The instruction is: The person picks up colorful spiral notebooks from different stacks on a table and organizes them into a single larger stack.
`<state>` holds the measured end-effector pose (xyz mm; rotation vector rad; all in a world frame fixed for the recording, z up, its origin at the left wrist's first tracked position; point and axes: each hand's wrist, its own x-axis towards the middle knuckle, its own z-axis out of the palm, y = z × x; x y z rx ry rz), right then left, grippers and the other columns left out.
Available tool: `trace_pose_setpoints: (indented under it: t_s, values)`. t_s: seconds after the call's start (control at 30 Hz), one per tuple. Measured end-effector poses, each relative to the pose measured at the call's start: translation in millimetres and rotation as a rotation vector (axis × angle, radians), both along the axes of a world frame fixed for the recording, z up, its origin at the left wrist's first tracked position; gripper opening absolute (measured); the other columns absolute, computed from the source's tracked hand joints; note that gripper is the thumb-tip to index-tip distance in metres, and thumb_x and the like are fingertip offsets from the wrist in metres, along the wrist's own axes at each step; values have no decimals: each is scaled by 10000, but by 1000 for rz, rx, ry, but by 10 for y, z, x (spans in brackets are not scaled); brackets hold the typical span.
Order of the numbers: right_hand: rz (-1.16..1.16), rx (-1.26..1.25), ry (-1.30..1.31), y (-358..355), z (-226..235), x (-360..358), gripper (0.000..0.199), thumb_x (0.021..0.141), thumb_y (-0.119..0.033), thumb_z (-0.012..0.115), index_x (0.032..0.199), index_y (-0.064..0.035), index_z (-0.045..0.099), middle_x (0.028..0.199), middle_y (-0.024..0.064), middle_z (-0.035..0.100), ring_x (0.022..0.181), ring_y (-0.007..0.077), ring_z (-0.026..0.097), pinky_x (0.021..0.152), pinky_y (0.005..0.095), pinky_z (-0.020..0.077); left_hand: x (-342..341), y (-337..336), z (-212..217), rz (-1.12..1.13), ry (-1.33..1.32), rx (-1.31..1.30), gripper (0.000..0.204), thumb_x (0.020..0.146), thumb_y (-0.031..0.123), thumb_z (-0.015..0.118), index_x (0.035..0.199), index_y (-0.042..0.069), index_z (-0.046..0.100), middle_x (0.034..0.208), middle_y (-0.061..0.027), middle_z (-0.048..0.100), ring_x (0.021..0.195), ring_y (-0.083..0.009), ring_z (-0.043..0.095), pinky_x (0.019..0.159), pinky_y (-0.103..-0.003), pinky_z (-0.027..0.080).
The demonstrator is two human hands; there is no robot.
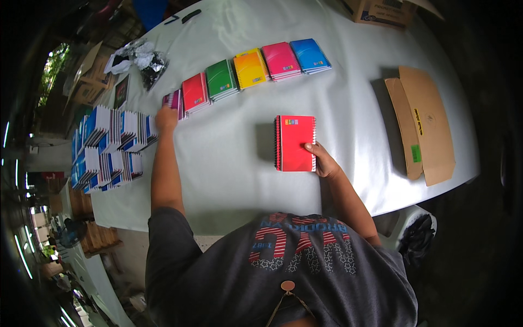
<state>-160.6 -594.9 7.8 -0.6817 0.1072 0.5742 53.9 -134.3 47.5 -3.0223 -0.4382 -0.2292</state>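
My right hand grips a small stack of spiral notebooks, a red notebook on top, with the thumb lying on the cover's right edge. Wire coils show along both of its sides. At the left end of a row of notebook stacks, my left hand is closed at the near end of a purple notebook; its fingertips are partly hidden. Rightward along the row lie a red stack, a green stack, a yellow stack, a pink stack and a blue stack.
Tall piles of blue-covered notebooks stand by my left forearm on the white-covered table. Crumpled plastic wrap lies at the far left. A flattened cardboard box lies at the right, an open carton at the far right.
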Motion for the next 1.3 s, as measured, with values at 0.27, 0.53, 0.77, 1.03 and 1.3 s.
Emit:
trace_pose_setpoints:
  t_s: [0.27, 0.53, 0.77, 1.03, 1.3]
  values:
    - [-14, -16, -18, -65, -1, -1, 795, 804, -391, 659, 1360, -22, 227, 1279, 149, 432, 1161, 235, 488, 965, 403, 442, -1173, -2046, 614, -927, -564, -1241, 239, 755, 46, 613, 991, 72, 630, 1182, -143, 552, 1103, -248, 516, 949, -368, 406]
    - [7, -146, -81, 13, 53, -39, 858, 736, -352, 731, 1350, -1, 245, 1249, 144, 457, 1143, 212, 488, 953, 351, 445, -1822, -2493, 42, -1105, -89, -617, 425, 806, 9, 462, 1190, 135, 592, 1374, -135, 408, 1278, -301, 329, 1059, -379, 234]
    - [-57, -537, -472, 158, 385, -246, 855, 613, -141, 771, 1332, -21, 324, 1200, 68, 485, 1153, 187, 441, 1017, 306, 308, -2171, -2423, -223, -524, 360, -1933, 611, 647, 80, 594, 1219, 49, 383, 1117, -65, 478, 1042, -161, 485, 909, -296, 386]
    - [-293, -705, -585, 298, -22, -288, 968, 519, -305, 889, 1243, -40, 304, 1125, 102, 479, 1086, 187, 457, 933, 323, 379, -2371, -2611, -425, -674, 213, -1878, 605, 710, 32, 637, 1212, 27, 299, 1113, -100, 518, 1048, -181, 518, 900, -342, 435]
    - [-204, -794, -583, 194, -41, -224, 870, 523, -240, 888, 1194, -9, 384, 1091, 137, 555, 1031, 189, 543, 893, 325, 430, -2187, -2466, -765, -957, 155, -1088, 536, 680, 140, 758, 1142, 30, 509, 1109, -150, 565, 1006, -302, 564, 853, -371, 457]
